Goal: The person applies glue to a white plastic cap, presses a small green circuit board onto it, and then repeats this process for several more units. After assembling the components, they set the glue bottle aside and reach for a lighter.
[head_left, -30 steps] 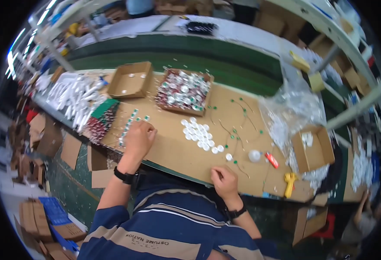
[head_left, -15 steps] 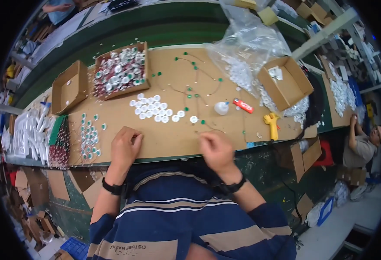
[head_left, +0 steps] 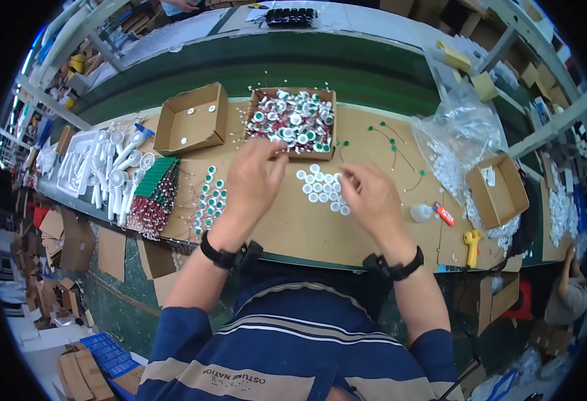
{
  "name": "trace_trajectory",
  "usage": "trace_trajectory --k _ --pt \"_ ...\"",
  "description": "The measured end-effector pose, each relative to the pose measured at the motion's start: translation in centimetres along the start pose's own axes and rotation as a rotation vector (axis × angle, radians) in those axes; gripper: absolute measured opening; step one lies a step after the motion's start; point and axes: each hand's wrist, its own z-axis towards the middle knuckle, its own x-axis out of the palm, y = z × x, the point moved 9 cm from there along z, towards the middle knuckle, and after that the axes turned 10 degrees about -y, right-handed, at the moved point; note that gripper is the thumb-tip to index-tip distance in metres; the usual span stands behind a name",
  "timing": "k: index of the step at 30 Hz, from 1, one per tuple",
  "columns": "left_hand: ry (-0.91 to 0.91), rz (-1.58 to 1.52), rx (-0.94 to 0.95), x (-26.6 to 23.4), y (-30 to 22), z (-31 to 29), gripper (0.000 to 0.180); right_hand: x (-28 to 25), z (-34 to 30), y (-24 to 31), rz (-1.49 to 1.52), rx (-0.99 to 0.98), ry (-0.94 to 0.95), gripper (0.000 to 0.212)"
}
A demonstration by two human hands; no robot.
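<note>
My left hand [head_left: 253, 184] reaches over the front edge of a cardboard box [head_left: 334, 127] heaped with white and green round parts on dark red wires [head_left: 293, 120]. Its thumb stands apart from the fingers, and no part shows in its grip. At the right side of a cluster of white round caps [head_left: 315, 188] is my right hand [head_left: 373, 197], fingers bent and thumb apart. Its fingertips hover at or touch the outermost caps; which of the two I cannot tell. Left of my left hand lie rows of green-centred white discs with wires [head_left: 211, 200].
A nearly bare cardboard box [head_left: 193, 130], white handheld fans [head_left: 116, 174] and a green-topped wire bundle [head_left: 156, 184] lie left. Wired green discs [head_left: 392, 148], a white bottle [head_left: 420, 213], red lighter [head_left: 444, 214], yellow glue gun [head_left: 471, 247], plastic bag [head_left: 464, 123] and another box [head_left: 500, 194] are right.
Both hands have moved forward from near the table's front edge, the left to the box of wired parts, the right to the white caps. The view has swung left.
</note>
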Motion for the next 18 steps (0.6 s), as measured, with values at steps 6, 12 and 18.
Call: trace_trajectory --k 6,12,18 --pt "0.164 0.164 0.169 4.3 1.8 7.3 0.029 2.8 6.9 3.9 -0.044 -0.232 -0.053 0.018" --pt "0.343 0.247 0.305 7.5 3.8 7.4 0.03 2.4 1.9 5.4 -0.015 -0.146 0.033 0.017" --pt "0.466 0.095 0.088 8.7 5.7 8.8 0.031 0.9 -3.9 3.4 0.004 -0.143 0.013 0.015"
